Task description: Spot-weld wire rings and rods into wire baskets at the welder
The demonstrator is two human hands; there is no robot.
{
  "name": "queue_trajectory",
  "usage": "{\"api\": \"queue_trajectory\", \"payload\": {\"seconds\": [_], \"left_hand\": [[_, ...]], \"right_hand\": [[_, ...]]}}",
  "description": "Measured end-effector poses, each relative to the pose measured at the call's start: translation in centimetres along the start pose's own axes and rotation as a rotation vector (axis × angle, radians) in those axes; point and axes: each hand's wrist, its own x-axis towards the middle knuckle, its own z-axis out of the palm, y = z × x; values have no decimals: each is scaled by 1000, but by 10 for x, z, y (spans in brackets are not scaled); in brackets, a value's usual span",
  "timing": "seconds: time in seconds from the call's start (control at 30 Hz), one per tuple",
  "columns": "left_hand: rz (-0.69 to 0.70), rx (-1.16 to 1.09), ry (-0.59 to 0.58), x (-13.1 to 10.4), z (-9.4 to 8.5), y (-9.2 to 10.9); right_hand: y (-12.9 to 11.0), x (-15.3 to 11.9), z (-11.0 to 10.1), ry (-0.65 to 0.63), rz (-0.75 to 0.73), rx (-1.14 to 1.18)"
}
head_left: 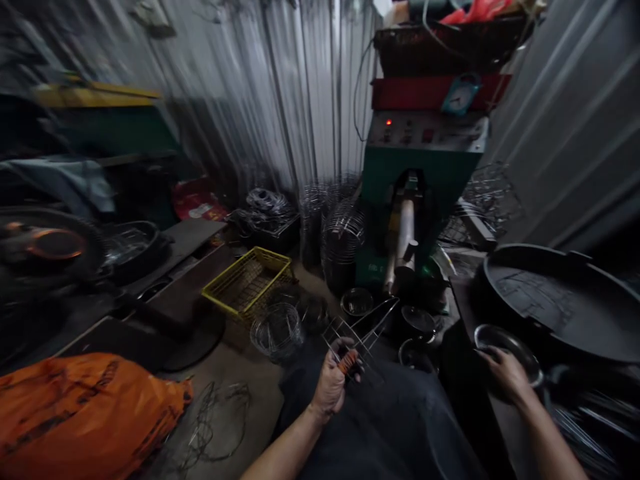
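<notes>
A wire frame (371,339) made of crossing metal rods stands up from my left hand (336,377), whose fingers are wrapped round it above my lap. Something orange shows at those fingers. Over on the right, my right hand (505,373) reaches over a round metal bowl (523,348), with its fingertips at the bowl's left rim. Blur and the dim light hide whether those fingers grip anything.
Ahead stands a green machine (373,193) with a metal arm. A yellow basket (245,312) and a round wire basket (277,330) lie left of centre. An orange sack (85,413) is at lower left, a large black tray (565,300) at right.
</notes>
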Motion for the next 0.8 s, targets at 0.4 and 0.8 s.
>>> {"api": "queue_trajectory", "payload": {"seconds": [0.4, 0.8], "left_hand": [[-20, 34, -68, -16, -15, -14], [-29, 42, -112, -13, -21, -22]], "right_hand": [[-152, -85, 33, -267, -98, 820], [-189, -90, 54, -261, -117, 1119]]}}
